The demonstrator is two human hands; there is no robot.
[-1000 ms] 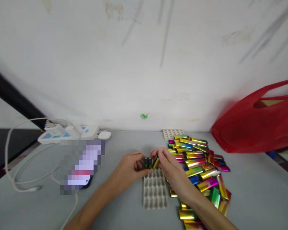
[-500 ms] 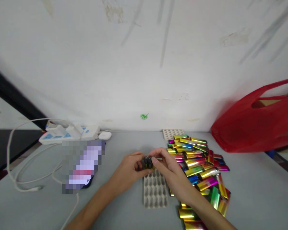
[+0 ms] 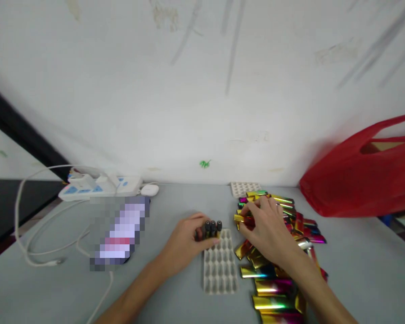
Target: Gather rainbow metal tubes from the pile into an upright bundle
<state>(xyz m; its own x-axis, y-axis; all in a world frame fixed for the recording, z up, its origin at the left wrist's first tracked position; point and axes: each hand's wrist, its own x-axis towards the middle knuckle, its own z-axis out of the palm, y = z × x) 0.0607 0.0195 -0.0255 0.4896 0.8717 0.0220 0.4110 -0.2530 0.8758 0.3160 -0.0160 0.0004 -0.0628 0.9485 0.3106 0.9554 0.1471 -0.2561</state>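
Note:
My left hand (image 3: 189, 236) is curled round the far end of a pale slotted tray (image 3: 220, 270). Its fingers and thumb steady black-topped lighters (image 3: 213, 228) that stand upright there, three of them showing at the thumb side. The palm hides whatever else stands behind. Over the heap on the right, my right hand (image 3: 265, 225) pinches a shiny gold lighter (image 3: 238, 218) between thumb and fingers. Below and around that hand spreads the heap of metallic lighters (image 3: 273, 303) in gold, red, green and purple. The nearer rows of tray slots have nothing in them.
Against the wall lies a second pale tray (image 3: 245, 189). A red bag (image 3: 364, 175) stands at the back right. To the left are a phone (image 3: 124, 229), a white power strip (image 3: 97, 188), a small white case (image 3: 150, 190) and a looping white cable (image 3: 18, 216).
My right hand has left the tray and moved right onto the heap, where it grips a gold lighter. Another upright lighter top now shows beside my left hand, which stays put.

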